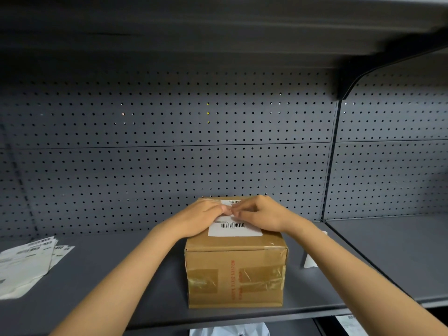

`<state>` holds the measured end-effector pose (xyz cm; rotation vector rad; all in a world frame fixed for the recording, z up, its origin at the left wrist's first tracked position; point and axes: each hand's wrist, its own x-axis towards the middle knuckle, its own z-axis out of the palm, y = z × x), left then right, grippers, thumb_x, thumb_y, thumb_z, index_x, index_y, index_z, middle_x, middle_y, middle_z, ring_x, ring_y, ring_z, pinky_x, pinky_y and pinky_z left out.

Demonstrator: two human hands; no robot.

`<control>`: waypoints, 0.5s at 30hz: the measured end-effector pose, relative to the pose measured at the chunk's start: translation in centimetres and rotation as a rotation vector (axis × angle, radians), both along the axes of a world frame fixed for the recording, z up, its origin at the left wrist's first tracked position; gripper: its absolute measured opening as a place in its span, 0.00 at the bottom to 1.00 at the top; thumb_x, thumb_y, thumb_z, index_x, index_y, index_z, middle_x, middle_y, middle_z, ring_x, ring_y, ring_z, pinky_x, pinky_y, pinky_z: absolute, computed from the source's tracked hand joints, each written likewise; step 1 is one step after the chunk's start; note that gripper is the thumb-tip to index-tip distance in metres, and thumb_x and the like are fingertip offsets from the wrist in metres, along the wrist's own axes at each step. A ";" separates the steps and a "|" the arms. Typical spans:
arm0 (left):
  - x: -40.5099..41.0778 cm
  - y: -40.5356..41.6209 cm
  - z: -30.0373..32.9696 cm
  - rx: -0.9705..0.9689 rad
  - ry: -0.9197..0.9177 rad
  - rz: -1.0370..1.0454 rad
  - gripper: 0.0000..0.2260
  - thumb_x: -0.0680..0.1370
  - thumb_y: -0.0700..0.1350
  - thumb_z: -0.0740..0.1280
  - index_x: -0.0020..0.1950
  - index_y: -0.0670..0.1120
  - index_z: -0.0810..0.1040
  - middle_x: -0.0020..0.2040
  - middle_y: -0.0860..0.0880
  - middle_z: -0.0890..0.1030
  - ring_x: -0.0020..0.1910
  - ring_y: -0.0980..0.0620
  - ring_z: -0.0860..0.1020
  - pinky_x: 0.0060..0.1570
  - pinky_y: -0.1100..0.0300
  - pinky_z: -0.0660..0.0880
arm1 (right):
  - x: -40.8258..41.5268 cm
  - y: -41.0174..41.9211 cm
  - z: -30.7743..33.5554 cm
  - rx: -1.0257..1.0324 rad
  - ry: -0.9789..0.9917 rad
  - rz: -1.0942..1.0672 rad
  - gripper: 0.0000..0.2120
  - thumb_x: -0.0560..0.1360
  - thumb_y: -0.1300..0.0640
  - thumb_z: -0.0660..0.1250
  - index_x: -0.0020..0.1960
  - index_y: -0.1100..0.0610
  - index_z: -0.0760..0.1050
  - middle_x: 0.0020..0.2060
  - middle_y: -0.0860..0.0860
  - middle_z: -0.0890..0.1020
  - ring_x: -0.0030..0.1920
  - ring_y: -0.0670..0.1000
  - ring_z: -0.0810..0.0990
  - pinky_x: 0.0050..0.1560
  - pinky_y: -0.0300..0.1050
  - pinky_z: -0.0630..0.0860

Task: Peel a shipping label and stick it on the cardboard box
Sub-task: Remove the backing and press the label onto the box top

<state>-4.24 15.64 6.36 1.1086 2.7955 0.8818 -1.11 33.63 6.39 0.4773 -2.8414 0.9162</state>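
A brown cardboard box [235, 275], taped on its front, stands on the grey shelf. A white shipping label [234, 229] with barcodes lies flat on the box's top. My left hand [202, 218] rests palm down on the label's left part, fingers flat. My right hand [260, 214] lies on the label's right part, its fingertips meeting the left hand's over the label's middle. Both hands press on the label and hide its centre. Neither hand grips anything.
A pile of white label sheets [26, 260] lies at the left of the grey shelf [121, 275]. A white backing strip [310, 261] stands right of the box. A pegboard wall [169, 146] is behind. More papers [349, 323] show below the shelf.
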 end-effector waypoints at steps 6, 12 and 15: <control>-1.0 -2.4 -0.8 0.136 -0.148 0.098 0.16 0.79 0.50 0.52 0.57 0.57 0.78 0.56 0.63 0.69 0.57 0.62 0.68 0.49 0.73 0.62 | 0.0 2.4 -0.2 0.028 -0.015 -0.053 0.13 0.75 0.53 0.62 0.56 0.55 0.79 0.62 0.47 0.78 0.64 0.45 0.72 0.61 0.33 0.62; -2.0 -3.3 -1.4 0.119 -0.063 0.100 0.16 0.78 0.54 0.49 0.54 0.63 0.76 0.66 0.58 0.68 0.67 0.62 0.61 0.66 0.61 0.56 | -0.4 2.9 -0.1 0.098 0.042 -0.133 0.12 0.74 0.52 0.62 0.53 0.52 0.80 0.58 0.45 0.80 0.58 0.46 0.75 0.65 0.44 0.68; -1.9 -1.9 -0.8 0.096 -0.068 0.076 0.16 0.73 0.60 0.48 0.53 0.67 0.73 0.71 0.53 0.66 0.71 0.58 0.59 0.68 0.58 0.54 | -1.1 1.6 0.1 0.089 0.039 -0.095 0.12 0.75 0.51 0.61 0.55 0.51 0.79 0.59 0.46 0.79 0.60 0.49 0.74 0.65 0.48 0.68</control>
